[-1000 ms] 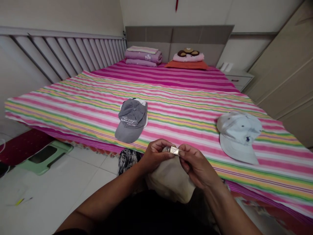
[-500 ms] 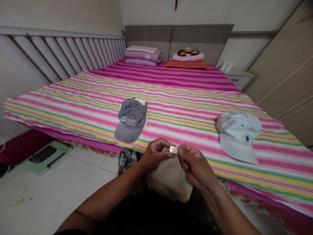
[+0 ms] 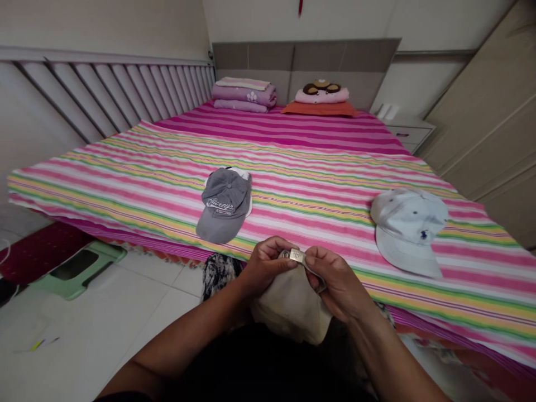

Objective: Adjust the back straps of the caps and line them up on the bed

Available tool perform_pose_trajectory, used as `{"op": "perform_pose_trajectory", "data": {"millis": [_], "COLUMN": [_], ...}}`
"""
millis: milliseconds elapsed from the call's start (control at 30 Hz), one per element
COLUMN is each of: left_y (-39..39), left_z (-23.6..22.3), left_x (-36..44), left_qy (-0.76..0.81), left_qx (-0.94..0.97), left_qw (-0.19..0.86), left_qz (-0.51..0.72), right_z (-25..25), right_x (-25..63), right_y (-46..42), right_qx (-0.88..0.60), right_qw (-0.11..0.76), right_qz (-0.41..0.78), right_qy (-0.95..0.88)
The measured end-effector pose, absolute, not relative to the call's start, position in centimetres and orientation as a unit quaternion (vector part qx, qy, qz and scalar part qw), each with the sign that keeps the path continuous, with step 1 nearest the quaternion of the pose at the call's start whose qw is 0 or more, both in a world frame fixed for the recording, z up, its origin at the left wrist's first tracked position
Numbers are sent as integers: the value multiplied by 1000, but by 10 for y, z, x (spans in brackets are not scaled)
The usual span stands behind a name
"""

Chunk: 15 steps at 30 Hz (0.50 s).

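Observation:
A beige cap [image 3: 291, 307] hangs between my two hands in front of the bed edge. My left hand [image 3: 266, 265] pinches the cap's back strap just left of a small metal buckle [image 3: 296, 255]. My right hand [image 3: 335, 282] is closed on the strap and buckle from the right. On the striped bedspread [image 3: 293, 167] lie a grey cap [image 3: 225, 204] with white lettering, left of centre, and a white cap [image 3: 408, 229] at the right.
Folded purple bedding [image 3: 245, 95] and a pink pillow on an orange one [image 3: 321, 101] sit by the headboard. A white nightstand [image 3: 408, 133] stands at the right, beside a wardrobe. On the tiled floor at the left is a green stool [image 3: 77, 268].
My hands and the beige cap stay in nearly the same spot; the fingers shift slightly on the buckle. The view tilts a little.

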<state>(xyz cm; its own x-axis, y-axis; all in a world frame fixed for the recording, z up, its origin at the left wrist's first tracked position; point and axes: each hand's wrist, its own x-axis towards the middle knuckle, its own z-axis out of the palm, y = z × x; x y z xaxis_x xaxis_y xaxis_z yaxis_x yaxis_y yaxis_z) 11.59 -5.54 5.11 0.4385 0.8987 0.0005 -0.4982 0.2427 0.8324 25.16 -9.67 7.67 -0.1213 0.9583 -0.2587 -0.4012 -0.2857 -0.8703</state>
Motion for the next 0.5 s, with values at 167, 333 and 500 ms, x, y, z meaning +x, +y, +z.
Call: {"op": "perform_pose_trajectory", "data": {"millis": [167, 333, 500], "left_y": [-55, -54, -54], "left_z": [50, 51, 51], "left_x": [116, 116, 117], "left_qy": [238, 246, 252], "left_qx": [404, 417, 428], "left_qw": [752, 743, 733], "left_qz": [464, 462, 465], "right_z": [74, 72, 71], "right_x": [249, 250, 249], "right_y": [-97, -96, -97], "right_qx": [-431, -433, -442], "right_qw": [534, 519, 550], "right_qz": [651, 650, 619], "right_qy": [-324, -347, -345]}}
